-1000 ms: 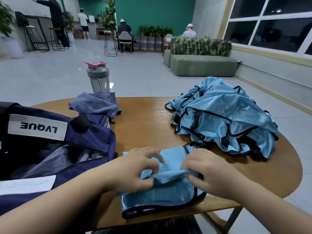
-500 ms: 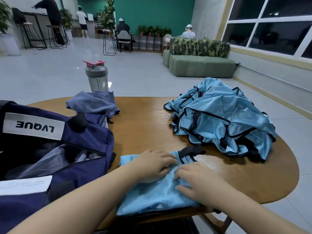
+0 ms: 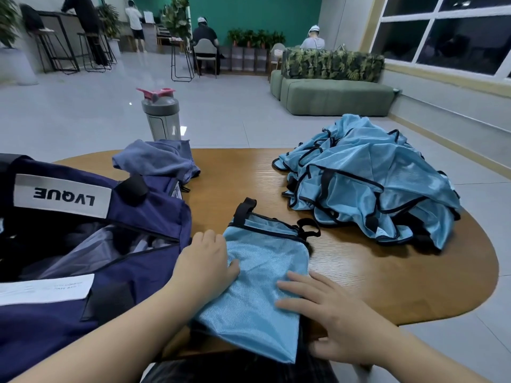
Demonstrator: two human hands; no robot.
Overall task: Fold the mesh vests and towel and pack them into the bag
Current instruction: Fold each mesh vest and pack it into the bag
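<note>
Nearest the camera, the folded vest [image 3: 260,283] lay as a narrow flat packet at the front edge of the table [image 3: 387,277], its lower corner hanging just over the rim. Half a second before, both hands had been bunched close together at its middle, and a second before they were pinching up a fold; now they had spread apart. The left hand [image 3: 206,261] rested on the packet's left edge, its fingers lying loosely on the cloth and gripping nothing. The right hand [image 3: 329,313] pressed flat on the lower right part, fingers straight and splayed, also holding nothing. That read as a fold finished and being smoothed down, so this vest seemed ready to go into the bag.

The bag [image 3: 105,244] stood open, touching the left hand's side, with its mouth gaping towards the packet. Farther back, the towel [image 3: 157,158] lay crumpled against the bag's far end, not yet folded. Across the table to the right, well apart from the hands, the pile of vests [image 3: 367,181] sat in a loose heap, so most of the folding was left. A bottle [image 3: 161,117] stood behind the towel.
</note>
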